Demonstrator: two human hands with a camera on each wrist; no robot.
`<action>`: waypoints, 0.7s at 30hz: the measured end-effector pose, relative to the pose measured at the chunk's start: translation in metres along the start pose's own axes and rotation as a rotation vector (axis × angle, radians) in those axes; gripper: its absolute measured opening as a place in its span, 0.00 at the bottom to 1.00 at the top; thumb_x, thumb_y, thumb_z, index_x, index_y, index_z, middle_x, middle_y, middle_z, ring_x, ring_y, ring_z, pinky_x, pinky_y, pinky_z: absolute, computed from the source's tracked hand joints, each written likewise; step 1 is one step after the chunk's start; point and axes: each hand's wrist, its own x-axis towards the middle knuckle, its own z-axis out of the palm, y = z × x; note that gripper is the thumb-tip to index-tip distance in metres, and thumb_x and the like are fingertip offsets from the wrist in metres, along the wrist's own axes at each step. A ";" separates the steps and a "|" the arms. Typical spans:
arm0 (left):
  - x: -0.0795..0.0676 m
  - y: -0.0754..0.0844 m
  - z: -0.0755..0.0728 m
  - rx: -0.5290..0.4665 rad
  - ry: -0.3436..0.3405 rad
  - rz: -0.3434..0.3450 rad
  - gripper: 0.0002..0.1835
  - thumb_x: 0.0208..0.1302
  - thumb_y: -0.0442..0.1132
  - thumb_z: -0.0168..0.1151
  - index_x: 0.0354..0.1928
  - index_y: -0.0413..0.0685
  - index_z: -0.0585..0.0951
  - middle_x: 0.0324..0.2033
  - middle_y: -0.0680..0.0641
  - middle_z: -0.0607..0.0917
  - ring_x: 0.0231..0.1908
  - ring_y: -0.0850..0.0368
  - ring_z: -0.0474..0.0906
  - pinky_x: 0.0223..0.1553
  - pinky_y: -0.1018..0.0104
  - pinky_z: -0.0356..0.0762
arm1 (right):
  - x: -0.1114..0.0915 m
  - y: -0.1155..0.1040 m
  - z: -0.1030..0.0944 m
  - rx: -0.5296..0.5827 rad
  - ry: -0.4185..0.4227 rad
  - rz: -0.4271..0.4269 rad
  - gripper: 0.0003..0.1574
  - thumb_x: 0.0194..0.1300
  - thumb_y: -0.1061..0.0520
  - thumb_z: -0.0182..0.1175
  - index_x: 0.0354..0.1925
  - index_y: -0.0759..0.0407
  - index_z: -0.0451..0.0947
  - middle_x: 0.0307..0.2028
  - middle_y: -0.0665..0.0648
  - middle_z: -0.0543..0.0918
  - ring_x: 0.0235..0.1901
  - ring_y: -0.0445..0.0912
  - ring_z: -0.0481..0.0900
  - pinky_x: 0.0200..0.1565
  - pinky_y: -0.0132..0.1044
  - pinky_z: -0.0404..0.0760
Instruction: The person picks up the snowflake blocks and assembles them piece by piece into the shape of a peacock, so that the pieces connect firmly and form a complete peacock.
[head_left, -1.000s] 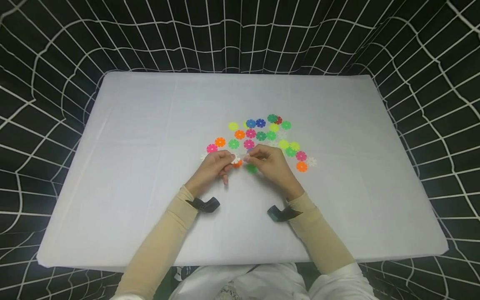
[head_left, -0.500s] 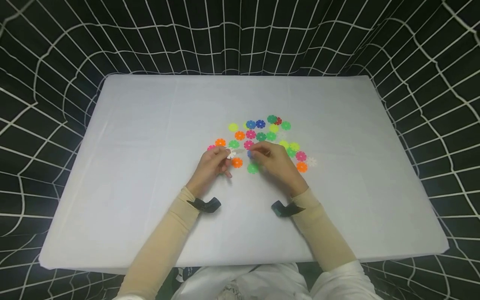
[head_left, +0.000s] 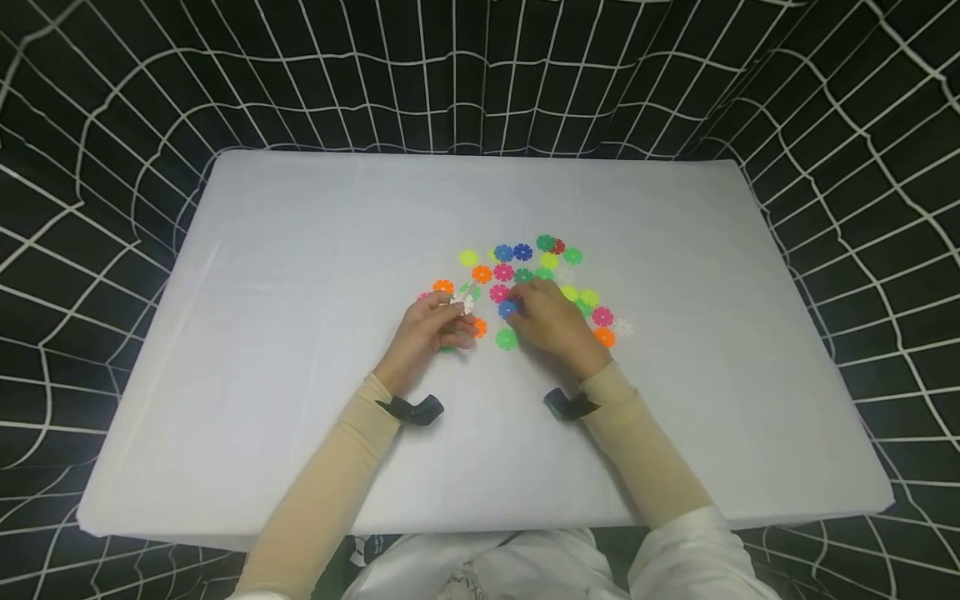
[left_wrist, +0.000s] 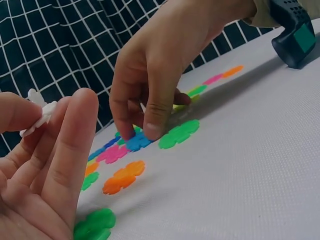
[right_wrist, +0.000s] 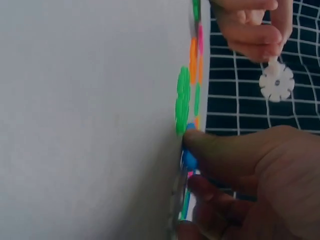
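My left hand [head_left: 427, 333] pinches white snowflake discs [head_left: 463, 303] between thumb and forefinger, above the table. In the right wrist view, one white disc [right_wrist: 277, 86] faces the camera, and another white piece seems to join it edge-on at the fingertips. My right hand [head_left: 557, 325] is down at the table, its thumb and fingertips pinching a blue snowflake disc [left_wrist: 138, 142]. Close to that disc lie a green disc [left_wrist: 179, 134], a pink disc [left_wrist: 112, 154] and an orange disc [left_wrist: 124, 177]. Part of the blue disc is hidden by the fingers.
Several more flat discs in yellow, orange, pink, green, blue and white spread beyond the hands, among them a dark blue disc [head_left: 522, 252] and a white disc [head_left: 623, 327] at the right. A white cloth covers the table [head_left: 300, 250]. Dark netted curtains [head_left: 420, 75] surround it.
My right hand has moved away from the left hand's white discs and down onto the blue disc. The left hand has shifted slightly back and keeps its pinch on the white discs.
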 end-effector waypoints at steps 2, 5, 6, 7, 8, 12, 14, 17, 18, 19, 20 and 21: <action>0.000 0.000 0.000 -0.011 0.003 0.002 0.05 0.75 0.38 0.56 0.45 0.43 0.76 0.41 0.41 0.87 0.38 0.55 0.86 0.40 0.64 0.89 | 0.002 0.000 -0.001 0.033 0.004 0.002 0.21 0.68 0.55 0.64 0.57 0.60 0.78 0.50 0.59 0.80 0.52 0.54 0.75 0.54 0.49 0.83; 0.001 0.000 0.000 -0.035 0.028 0.004 0.05 0.75 0.38 0.57 0.43 0.43 0.76 0.37 0.44 0.85 0.34 0.57 0.84 0.39 0.65 0.88 | 0.005 -0.002 -0.004 0.144 0.010 -0.021 0.16 0.68 0.56 0.65 0.51 0.60 0.78 0.43 0.59 0.81 0.43 0.53 0.77 0.47 0.46 0.83; 0.001 0.000 0.000 -0.044 0.041 0.007 0.05 0.74 0.38 0.57 0.42 0.43 0.76 0.35 0.45 0.84 0.32 0.58 0.82 0.37 0.65 0.88 | 0.005 -0.004 -0.005 0.195 0.014 -0.035 0.14 0.68 0.56 0.65 0.50 0.59 0.79 0.41 0.58 0.82 0.41 0.52 0.78 0.45 0.44 0.83; 0.002 0.000 -0.001 -0.058 0.053 0.009 0.05 0.74 0.38 0.58 0.40 0.44 0.75 0.33 0.47 0.83 0.30 0.58 0.80 0.36 0.66 0.88 | 0.006 -0.006 -0.006 0.246 0.022 -0.050 0.12 0.69 0.56 0.65 0.48 0.58 0.78 0.39 0.58 0.82 0.39 0.52 0.78 0.42 0.43 0.82; 0.002 0.001 -0.001 -0.066 0.066 0.013 0.06 0.74 0.38 0.58 0.39 0.44 0.75 0.31 0.48 0.81 0.28 0.59 0.77 0.34 0.67 0.87 | 0.006 -0.008 -0.007 0.293 0.038 -0.069 0.11 0.69 0.55 0.65 0.47 0.58 0.78 0.38 0.57 0.83 0.39 0.51 0.79 0.42 0.42 0.82; 0.003 0.002 -0.002 -0.100 0.099 0.024 0.07 0.74 0.38 0.58 0.35 0.46 0.74 0.27 0.52 0.79 0.25 0.62 0.73 0.28 0.69 0.84 | 0.008 -0.018 -0.006 0.435 0.115 -0.137 0.11 0.69 0.55 0.66 0.45 0.58 0.78 0.40 0.57 0.86 0.40 0.50 0.82 0.45 0.42 0.84; 0.004 0.001 -0.002 -0.106 0.105 0.024 0.08 0.74 0.39 0.58 0.34 0.46 0.75 0.27 0.52 0.79 0.24 0.62 0.72 0.27 0.69 0.83 | 0.008 -0.021 -0.003 0.465 0.151 -0.160 0.10 0.68 0.56 0.66 0.45 0.59 0.78 0.40 0.57 0.87 0.41 0.50 0.83 0.47 0.43 0.84; 0.004 0.001 -0.003 -0.095 0.108 0.021 0.09 0.73 0.41 0.60 0.34 0.45 0.76 0.26 0.53 0.78 0.23 0.61 0.71 0.26 0.69 0.83 | 0.008 -0.024 0.001 0.486 0.190 -0.186 0.09 0.68 0.58 0.66 0.44 0.59 0.79 0.40 0.57 0.87 0.40 0.50 0.83 0.47 0.44 0.85; 0.004 0.001 -0.003 -0.090 0.107 0.019 0.10 0.73 0.42 0.60 0.34 0.45 0.76 0.26 0.53 0.78 0.23 0.61 0.70 0.26 0.69 0.83 | 0.007 -0.025 0.002 0.489 0.199 -0.195 0.08 0.69 0.58 0.66 0.44 0.59 0.79 0.39 0.57 0.87 0.40 0.50 0.83 0.48 0.44 0.85; 0.004 0.001 -0.003 -0.086 0.108 0.016 0.10 0.73 0.42 0.60 0.35 0.45 0.76 0.26 0.52 0.78 0.23 0.61 0.70 0.26 0.69 0.83 | 0.007 -0.026 0.002 0.493 0.206 -0.207 0.08 0.68 0.59 0.66 0.43 0.60 0.79 0.39 0.57 0.87 0.40 0.50 0.83 0.48 0.45 0.85; 0.003 0.001 -0.003 -0.083 0.109 0.013 0.10 0.73 0.42 0.61 0.35 0.45 0.76 0.26 0.52 0.78 0.23 0.61 0.70 0.26 0.69 0.83 | 0.007 -0.026 0.003 0.494 0.211 -0.217 0.08 0.68 0.59 0.66 0.43 0.60 0.78 0.39 0.57 0.87 0.40 0.50 0.83 0.49 0.45 0.85; 0.003 0.001 -0.003 -0.081 0.111 0.009 0.10 0.73 0.42 0.61 0.35 0.45 0.76 0.25 0.52 0.78 0.23 0.62 0.70 0.26 0.69 0.83 | 0.006 -0.027 0.003 0.494 0.217 -0.229 0.08 0.68 0.60 0.66 0.43 0.61 0.78 0.39 0.57 0.86 0.40 0.50 0.83 0.49 0.46 0.85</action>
